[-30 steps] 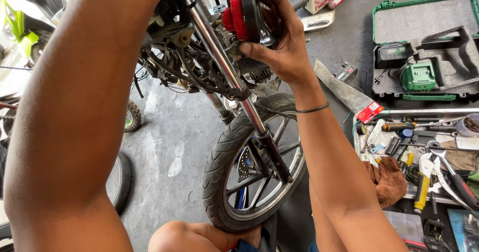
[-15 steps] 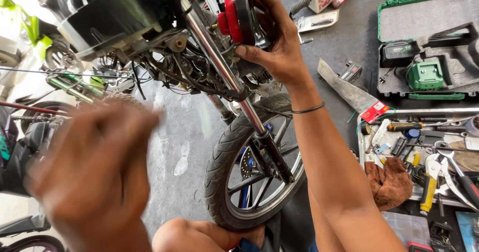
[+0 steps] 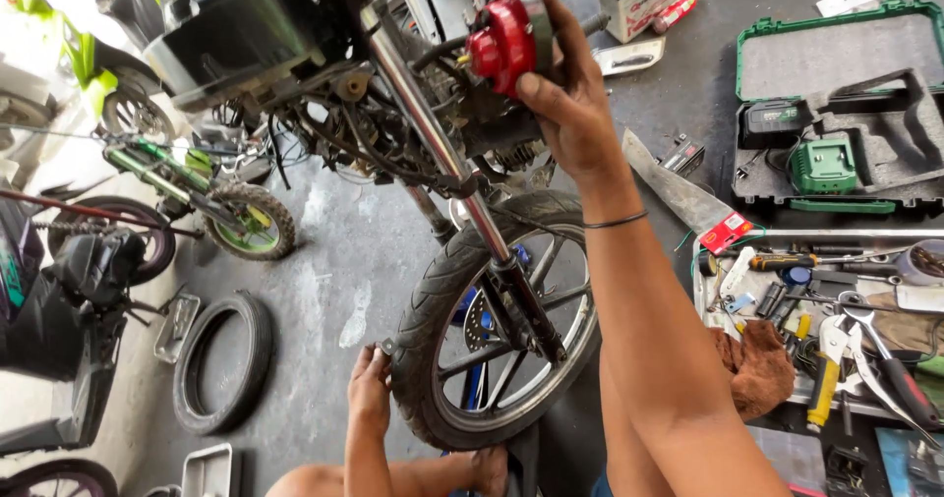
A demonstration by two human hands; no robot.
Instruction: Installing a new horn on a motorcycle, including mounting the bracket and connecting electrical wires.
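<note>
The left hand, which was blurring across the foreground half a second ago, is now reaching down at seven o'clock, its grip pinching a small metal nut beside the front tyre. The right hand is still gripping the red horn at twelve o'clock. Its fingertips are hiding behind the horn; the fork is crossing between.
</note>
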